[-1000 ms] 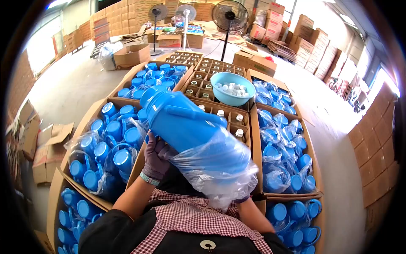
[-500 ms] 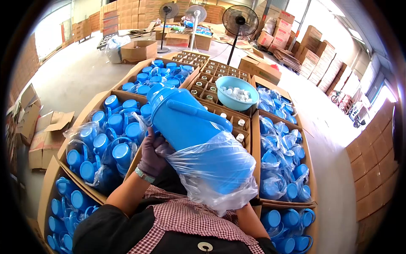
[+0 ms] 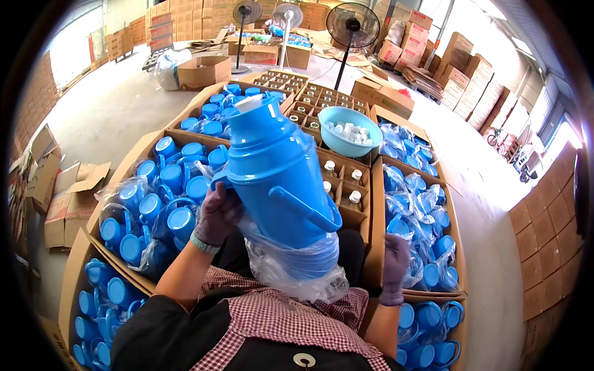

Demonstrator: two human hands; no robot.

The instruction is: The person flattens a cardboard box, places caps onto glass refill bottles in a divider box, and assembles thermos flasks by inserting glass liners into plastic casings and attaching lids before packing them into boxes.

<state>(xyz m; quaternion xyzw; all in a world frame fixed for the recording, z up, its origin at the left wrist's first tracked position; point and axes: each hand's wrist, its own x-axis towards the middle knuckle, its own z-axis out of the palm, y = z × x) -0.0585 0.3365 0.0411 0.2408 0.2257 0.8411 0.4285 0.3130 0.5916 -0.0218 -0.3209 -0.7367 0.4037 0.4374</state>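
Observation:
A blue thermos jug (image 3: 272, 167) leans over my lap, its top tipped to the left. A white piece (image 3: 249, 104) shows at its mouth. My left hand (image 3: 219, 213), in a dark glove, is closed on the jug's handle at its left side. Crumpled clear plastic bag (image 3: 297, 278) surrounds the jug's lower part. My right hand (image 3: 395, 266), also gloved, is away from the jug, beside the right-hand carton of bagged blue jugs (image 3: 427, 229). Its fingers are hard to make out.
Cartons of blue jugs (image 3: 170, 179) stand on my left. Ahead is a divided carton (image 3: 346, 213) with silvery-topped bottles. A light-blue basin (image 3: 346, 148) of small white pieces sits on the cartons. Beyond stand fans (image 3: 352, 28) and stacked boxes (image 3: 411, 40).
The jug has swung more upright, and its bag now sits lower around its base. My right hand, previously hidden behind the bagged base, has come off to the right.

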